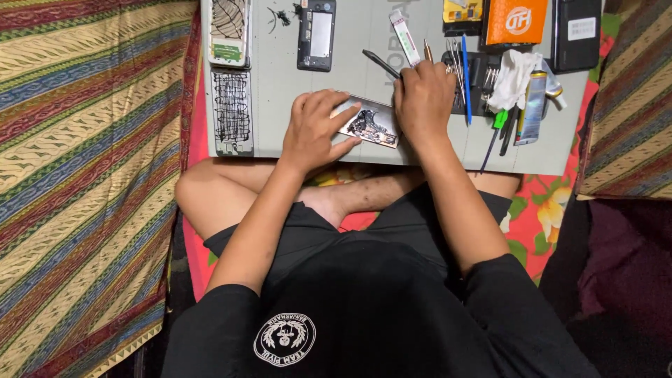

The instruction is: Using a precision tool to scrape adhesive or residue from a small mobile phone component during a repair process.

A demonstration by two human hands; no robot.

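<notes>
From the head camera, a grey work mat [294,133] lies before the seated person, and near the middle of its near edge rests an opened phone panel [371,124] streaked with dark adhesive. The left hand [313,131] presses on the panel's left end, fingers spread and flat, pinning rather than gripping it. The right hand [422,101] sits at the panel's right end, fingers curled; whether they pinch a tool I cannot tell. This looks like the adhesive-cleaning or prying stage, and the next move likely calls for steady pressure while working along the panel's edge. Left of the panel, at the mat's left border, lie two more glue-streaked frames [232,112]; beyond it sits a bare phone chassis [316,35]. To its right crowd tweezers and picks [465,77] and a white cloth [514,77], leaving little room there; the panel almost overhangs the mat's near edge.
</notes>
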